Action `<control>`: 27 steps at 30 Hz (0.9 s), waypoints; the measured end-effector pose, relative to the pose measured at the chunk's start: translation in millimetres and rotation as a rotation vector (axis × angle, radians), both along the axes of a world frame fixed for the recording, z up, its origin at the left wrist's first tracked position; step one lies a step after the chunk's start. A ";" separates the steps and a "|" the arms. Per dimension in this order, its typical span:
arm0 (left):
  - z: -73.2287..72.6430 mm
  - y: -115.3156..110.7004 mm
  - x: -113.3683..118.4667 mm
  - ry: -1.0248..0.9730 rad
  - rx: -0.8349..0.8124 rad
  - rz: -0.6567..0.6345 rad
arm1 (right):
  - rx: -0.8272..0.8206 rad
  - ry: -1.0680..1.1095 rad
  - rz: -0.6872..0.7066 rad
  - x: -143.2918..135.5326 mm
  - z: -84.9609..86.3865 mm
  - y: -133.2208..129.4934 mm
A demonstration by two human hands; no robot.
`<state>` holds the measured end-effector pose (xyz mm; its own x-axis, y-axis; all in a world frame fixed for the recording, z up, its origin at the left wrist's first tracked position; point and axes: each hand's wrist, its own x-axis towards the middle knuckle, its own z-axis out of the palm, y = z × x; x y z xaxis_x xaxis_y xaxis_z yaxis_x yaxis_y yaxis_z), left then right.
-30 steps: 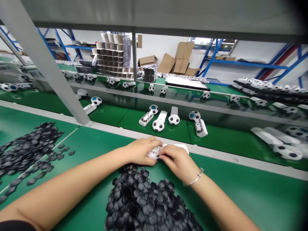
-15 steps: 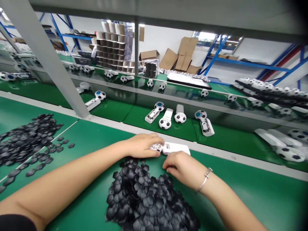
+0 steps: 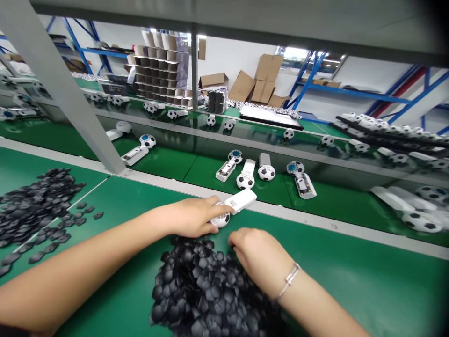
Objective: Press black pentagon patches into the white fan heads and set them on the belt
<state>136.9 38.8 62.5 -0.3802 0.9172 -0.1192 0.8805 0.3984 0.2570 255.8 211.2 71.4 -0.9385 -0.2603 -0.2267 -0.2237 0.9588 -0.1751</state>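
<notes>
Your left grip (image 3: 192,218) held the white toy (image 3: 240,201) by its ball end (image 3: 222,221), half covered beneath it; a slack hold could have let it swivel! Your right grip (image 3: 258,256) curled beside the black pieces (image 3: 208,285), where a careless brush might have scattered them. Its inside was hidden: whether it pinched one, I couldn't tell.

On the worktop (image 3: 133,206) the left hand (image 3: 194,216) grips a white device (image 3: 241,200) by its round, football-patterned end — the right hand (image 3: 257,255), loosely curled, is beside a heap of black pieces (image 3: 210,295) — with similar devices (image 3: 245,180) lying beyond.
</notes>
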 end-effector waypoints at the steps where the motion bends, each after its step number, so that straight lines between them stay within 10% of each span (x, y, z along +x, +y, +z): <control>1: 1.9 -1.2 -2.8 -0.024 -0.006 -0.019 | -0.110 0.053 -0.003 -1.8 -0.5 5.0; 6: -2.7 4.9 -9.1 -0.036 -0.044 -0.005 | -0.570 0.272 0.000 -13.4 -11.9 20.3; 13: -7.9 10.9 -3.4 0.010 -0.053 0.051 | -0.742 0.312 0.023 -17.2 -23.9 14.8; 23: -6.1 6.7 -7.1 -0.040 -0.005 -0.018 | -0.477 0.334 -0.066 -12.5 -26.7 14.6; 27: -6.2 4.4 -15.3 -0.004 0.011 -0.069 | -0.412 0.079 0.095 -13.0 -21.4 26.7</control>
<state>121.6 43.2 56.3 -0.3158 0.9423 -0.1107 0.9046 0.3342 0.2647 242.8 237.9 50.0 -0.9163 -0.4001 -0.0140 -0.3357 0.7869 -0.5178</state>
